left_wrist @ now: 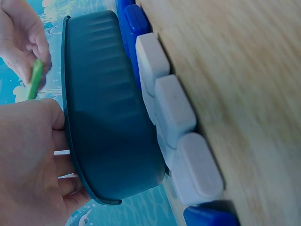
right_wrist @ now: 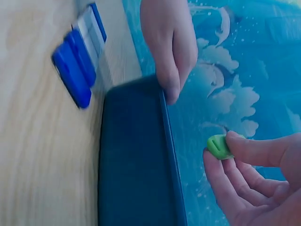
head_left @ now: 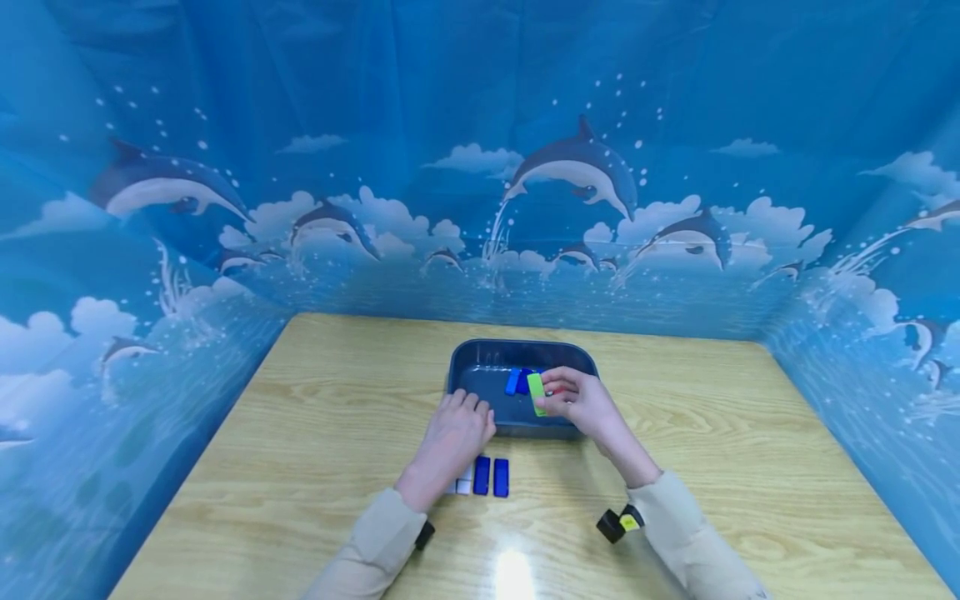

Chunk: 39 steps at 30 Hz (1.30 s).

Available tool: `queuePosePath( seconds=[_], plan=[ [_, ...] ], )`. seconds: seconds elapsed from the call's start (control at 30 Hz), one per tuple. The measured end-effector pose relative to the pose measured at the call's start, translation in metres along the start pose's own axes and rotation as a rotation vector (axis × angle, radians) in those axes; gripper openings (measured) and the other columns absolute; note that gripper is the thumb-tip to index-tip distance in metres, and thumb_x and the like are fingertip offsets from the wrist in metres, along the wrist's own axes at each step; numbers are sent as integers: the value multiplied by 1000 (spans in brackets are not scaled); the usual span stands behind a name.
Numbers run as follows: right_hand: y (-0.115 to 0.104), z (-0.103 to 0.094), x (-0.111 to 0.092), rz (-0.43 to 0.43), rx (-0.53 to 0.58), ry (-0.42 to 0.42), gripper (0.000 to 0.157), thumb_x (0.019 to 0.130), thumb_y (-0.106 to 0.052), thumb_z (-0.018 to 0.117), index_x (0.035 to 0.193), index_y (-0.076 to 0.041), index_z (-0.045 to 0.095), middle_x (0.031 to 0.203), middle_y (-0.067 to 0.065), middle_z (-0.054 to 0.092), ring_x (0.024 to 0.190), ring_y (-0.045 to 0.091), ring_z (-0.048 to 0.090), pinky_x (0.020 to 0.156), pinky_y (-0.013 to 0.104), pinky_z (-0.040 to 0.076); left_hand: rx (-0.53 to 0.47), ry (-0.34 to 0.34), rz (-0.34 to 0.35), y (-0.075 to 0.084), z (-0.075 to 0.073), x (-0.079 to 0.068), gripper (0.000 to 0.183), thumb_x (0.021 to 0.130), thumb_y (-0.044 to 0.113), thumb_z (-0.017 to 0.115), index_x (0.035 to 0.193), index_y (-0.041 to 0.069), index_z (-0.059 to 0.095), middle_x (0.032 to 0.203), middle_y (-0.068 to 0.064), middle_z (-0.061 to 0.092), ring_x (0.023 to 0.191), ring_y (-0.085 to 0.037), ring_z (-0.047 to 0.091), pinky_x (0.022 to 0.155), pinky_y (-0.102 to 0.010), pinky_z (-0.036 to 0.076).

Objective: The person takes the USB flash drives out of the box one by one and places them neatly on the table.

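One green block (head_left: 536, 396), pinched between the thumb and fingers of the right hand (head_left: 585, 404), raised over the dark tray (head_left: 525, 432). Held lightly toward one end, probably to leave the rest uncovered. Below, inside the tray, at least two blue blocks (head_left: 512, 382), partly hidden by that same hand. At the near left corner, the left hand (head_left: 459, 423), fingers curled over the rim, likely to steady the tray. Right palm turned inward, forearm slanting in from the near right; left knuckles uppermost, forearm slanting in from the near left. In front of the tray, on the desk (head_left: 360, 383), two dark blue pieces (head_left: 501, 477) beside white pieces (left_wrist: 174, 108), apparently lined up to stay within easy reach. Behind everything, a dolphin-print backdrop (head_left: 420, 125).
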State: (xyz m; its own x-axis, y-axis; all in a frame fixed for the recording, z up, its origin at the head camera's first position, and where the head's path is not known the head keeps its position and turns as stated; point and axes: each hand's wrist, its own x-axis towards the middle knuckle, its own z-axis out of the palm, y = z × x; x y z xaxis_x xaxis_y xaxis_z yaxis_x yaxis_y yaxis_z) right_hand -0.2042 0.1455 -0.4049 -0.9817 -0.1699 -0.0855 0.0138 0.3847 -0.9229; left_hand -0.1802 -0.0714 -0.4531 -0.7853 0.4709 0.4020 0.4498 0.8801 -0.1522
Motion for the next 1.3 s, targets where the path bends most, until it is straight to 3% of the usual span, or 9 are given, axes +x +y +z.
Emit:
queuePosePath(
  seconds=[0.3, 0.5, 0.67, 0.97, 1.3],
  plan=[
    [4, 5, -29, -24, 42, -32, 41, 91, -8, 75, 127, 1, 57, 109, 12, 68, 89, 21, 70, 82, 43, 60, -11, -12, 7, 0, 1, 0, 23, 103, 26, 57, 90, 11, 70, 81, 0, 63, 80, -17, 54, 78, -31, 52],
    [16, 11, -45, -17, 83, -74, 44, 89, -3, 76, 127, 0, 56, 106, 12, 68, 87, 22, 70, 78, 34, 60, -17, -13, 2, -1, 1, 0, 24, 103, 27, 58, 89, 11, 70, 80, 0, 62, 78, -17, 52, 75, -30, 50],
    [29, 17, -54, -38, 98, -129, 48, 88, -1, 76, 130, 3, 54, 105, 14, 68, 84, 21, 69, 73, 34, 60, -15, 5, 3, -1, 2, 1, 24, 102, 26, 59, 88, 10, 70, 79, 0, 63, 77, -17, 53, 74, -30, 50],
    [50, 28, -55, -59, 70, -233, 48, 82, 6, 76, 125, 8, 55, 98, 16, 62, 73, 21, 68, 67, 36, 62, -24, 4, -1, -1, 1, 0, 23, 102, 25, 59, 89, 10, 70, 81, -1, 64, 79, -18, 55, 77, -31, 52],
    [53, 45, -40, 7, -119, -197, 41, 77, 3, 83, 113, 1, 63, 91, 9, 60, 66, 14, 64, 58, 29, 59, -36, -17, -6, 0, -1, 1, 23, 103, 26, 58, 92, 10, 71, 84, -1, 64, 80, -17, 53, 76, -31, 51]
  ],
)
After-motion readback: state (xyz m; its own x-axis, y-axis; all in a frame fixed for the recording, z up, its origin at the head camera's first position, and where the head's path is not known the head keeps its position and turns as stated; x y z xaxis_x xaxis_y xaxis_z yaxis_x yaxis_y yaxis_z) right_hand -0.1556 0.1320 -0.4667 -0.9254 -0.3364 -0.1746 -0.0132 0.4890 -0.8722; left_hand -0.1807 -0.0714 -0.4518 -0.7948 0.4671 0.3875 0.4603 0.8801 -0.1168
